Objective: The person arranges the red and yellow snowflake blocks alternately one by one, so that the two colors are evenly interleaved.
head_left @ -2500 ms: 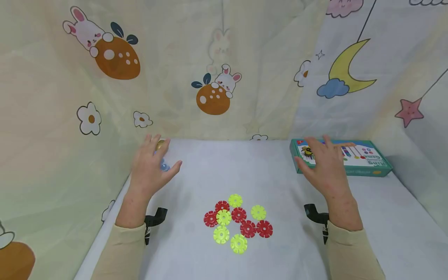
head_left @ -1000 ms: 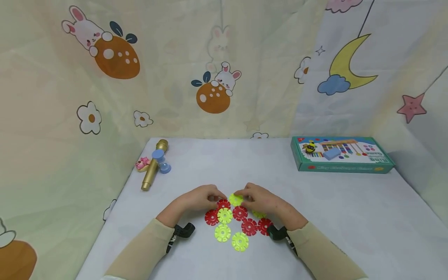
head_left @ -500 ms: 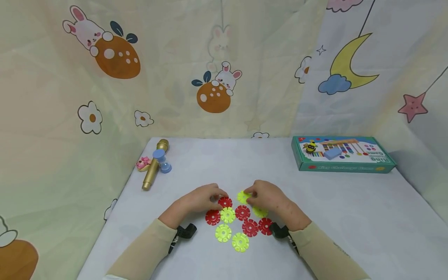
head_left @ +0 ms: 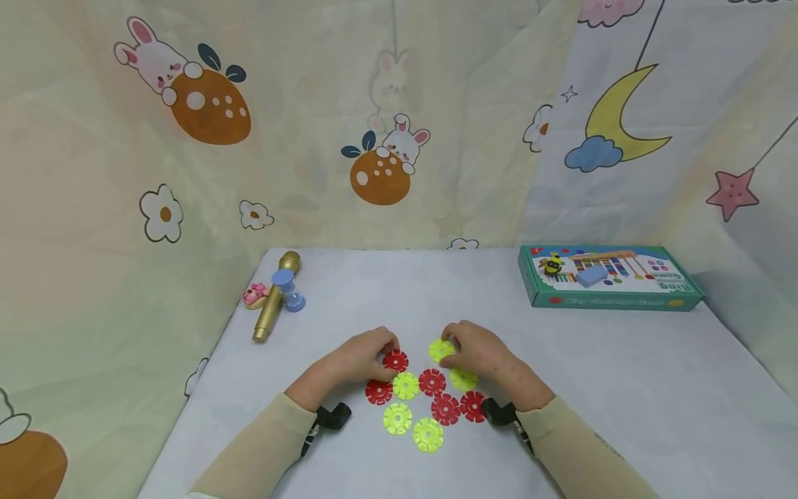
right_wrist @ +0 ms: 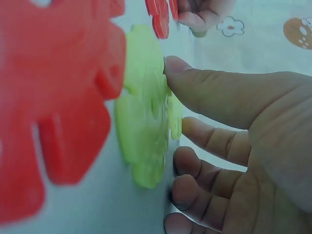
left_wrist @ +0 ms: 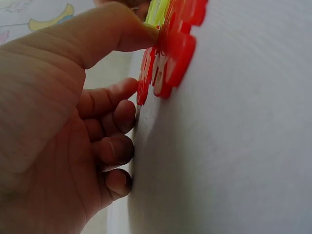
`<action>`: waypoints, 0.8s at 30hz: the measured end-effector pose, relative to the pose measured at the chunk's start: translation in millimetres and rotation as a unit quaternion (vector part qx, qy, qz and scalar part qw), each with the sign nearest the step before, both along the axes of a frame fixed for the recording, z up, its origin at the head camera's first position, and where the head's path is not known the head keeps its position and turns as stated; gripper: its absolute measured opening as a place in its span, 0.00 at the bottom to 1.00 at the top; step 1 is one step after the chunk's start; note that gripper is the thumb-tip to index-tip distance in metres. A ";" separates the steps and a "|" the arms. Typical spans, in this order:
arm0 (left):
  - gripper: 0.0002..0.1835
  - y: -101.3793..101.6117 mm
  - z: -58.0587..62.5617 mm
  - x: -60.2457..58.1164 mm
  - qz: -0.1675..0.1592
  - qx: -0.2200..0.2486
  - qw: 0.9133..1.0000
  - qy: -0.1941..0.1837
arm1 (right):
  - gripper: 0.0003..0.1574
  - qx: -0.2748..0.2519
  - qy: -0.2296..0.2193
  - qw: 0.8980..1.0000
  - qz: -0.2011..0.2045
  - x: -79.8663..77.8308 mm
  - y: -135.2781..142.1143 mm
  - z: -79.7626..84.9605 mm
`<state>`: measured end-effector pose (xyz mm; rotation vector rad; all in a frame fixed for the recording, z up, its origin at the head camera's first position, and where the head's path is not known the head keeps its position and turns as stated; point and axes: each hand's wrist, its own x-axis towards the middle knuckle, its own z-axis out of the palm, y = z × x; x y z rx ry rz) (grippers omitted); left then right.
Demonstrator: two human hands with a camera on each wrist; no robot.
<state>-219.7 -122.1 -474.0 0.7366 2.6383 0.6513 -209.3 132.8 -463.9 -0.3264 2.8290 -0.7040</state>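
Observation:
Notched plastic snowflake discs in red and yellow-green lie flat on the table between the hands. In the head view my left hand [head_left: 361,357] pinches a red snowflake disc [head_left: 395,361] at the cluster's back left, thumb and index finger at its edges. My right hand [head_left: 485,352] pinches a yellow-green snowflake disc [head_left: 440,350] at the back right. Its thumb lies close to another yellow-green disc [head_left: 463,379]. In the left wrist view the thumb overlaps the red discs [left_wrist: 178,58]. The right wrist view has a yellow-green disc [right_wrist: 141,107] beside the thumb; the remaining fingers are loosely bent.
On the white table [head_left: 592,388], a green game box [head_left: 614,298] stands at the back right. At the back left are a gold microphone-like stick [head_left: 268,315], a blue hourglass [head_left: 288,290] and a small pink figure [head_left: 254,296]. A printed cloth [head_left: 299,138] hangs behind.
Both hands came down from the back of the table to the discs. The right hand has shifted its yellow-green disc rightward, and the left hand's red disc has moved slightly.

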 end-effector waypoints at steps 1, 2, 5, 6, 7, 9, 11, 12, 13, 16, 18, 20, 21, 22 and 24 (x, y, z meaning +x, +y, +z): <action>0.24 0.3 0.2 0.4 0.003 0.000 1.000 -0.004 | 0.28 -0.005 -0.003 1.000 -0.002 0.0 0.4 -0.3; 0.24 0.6 0.2 0.6 0.006 0.000 1.000 -0.007 | 0.28 -0.009 -0.006 1.000 -0.004 0.2 0.9 -0.3; 0.24 1.3 1.2 1.7 0.010 -0.002 1.000 -0.013 | 0.28 -0.019 -0.014 1.000 -0.010 0.3 2.1 0.2; 0.24 1.5 2.1 2.3 0.012 -0.001 1.000 -0.016 | 0.28 -0.021 -0.017 1.000 -0.013 0.4 2.4 0.4; 0.24 1.7 2.9 2.9 0.013 -0.001 1.000 -0.018 | 0.28 -0.024 -0.019 0.999 -0.014 0.6 2.5 0.6; 0.24 1.9 5.4 4.0 0.017 -0.002 1.000 -0.021 | 0.28 -0.026 -0.023 0.999 -0.015 0.6 2.6 0.1; 0.27 1.5 7.7 5.0 0.019 -0.007 1.000 -0.021 | 0.28 -0.030 -0.026 0.999 -0.015 0.9 2.3 -0.3; 0.28 1.2 8.5 5.2 0.016 -0.011 1.000 -0.018 | 0.28 -0.031 -0.028 0.999 -0.016 1.0 2.0 -0.7; 0.29 0.5 9.1 5.2 0.012 -0.014 1.000 -0.017 | 0.28 -0.031 -0.028 0.999 -0.016 1.1 1.7 -1.1; 0.30 -1.7 10.4 4.6 -0.003 -0.022 1.000 -0.011 | 0.28 -0.035 -0.029 0.999 -0.016 1.1 1.1 -1.4; 0.29 -3.4 10.4 3.5 -0.013 -0.022 1.000 -0.010 | 0.29 -0.036 -0.029 0.999 -0.017 0.9 1.1 -1.5; 0.27 -4.8 11.1 2.7 -0.016 -0.020 1.000 -0.011 | 0.29 -0.035 -0.029 0.999 -0.018 0.6 1.2 -1.0; 0.27 -5.9 10.8 1.9 -0.016 -0.018 1.000 -0.010 | 0.29 -0.034 -0.029 0.999 -0.018 0.3 1.4 -1.2; 0.26 -7.0 11.3 1.5 -0.013 -0.015 1.000 -0.010 | 0.28 -0.034 -0.030 0.999 -0.020 0.2 1.6 -1.0; 0.26 -10.3 12.5 -0.1 -0.003 -0.009 1.000 -0.006 | 0.29 -0.033 -0.030 0.999 -0.020 -0.1 1.7 -1.0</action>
